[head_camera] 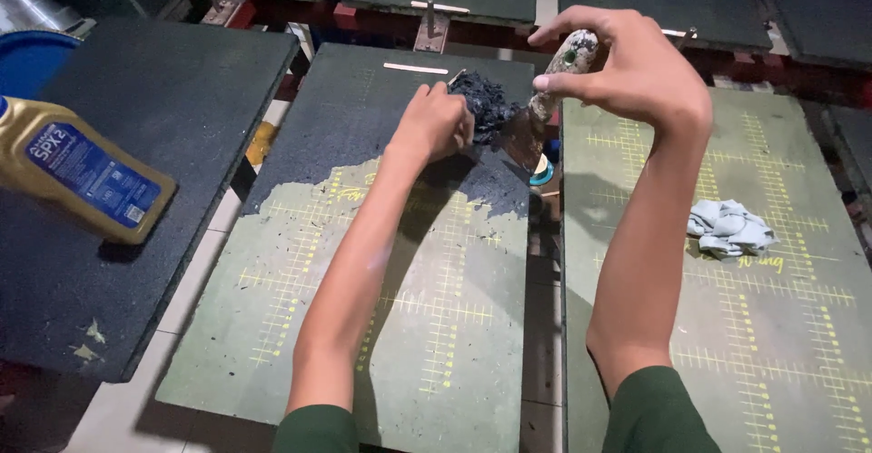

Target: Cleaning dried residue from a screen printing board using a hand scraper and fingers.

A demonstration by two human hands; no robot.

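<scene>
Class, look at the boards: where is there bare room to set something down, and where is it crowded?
Free: the near half of the green gridded centre board, and the right board below the crumpled pale cloth. Crowded: the centre board's far end, around both hands.

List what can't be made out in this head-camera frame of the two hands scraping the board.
- Scraper blade: its edge is lost in shadow behind the dark clump.
- Left hand fingertips: curled into the clump, so the grip is unclear.
- Scraper handle: mostly covered by the right hand.
- Gold bottle: its top is cut off by the left frame edge.
- Pale rag: too crumpled to tell its shape.
</scene>
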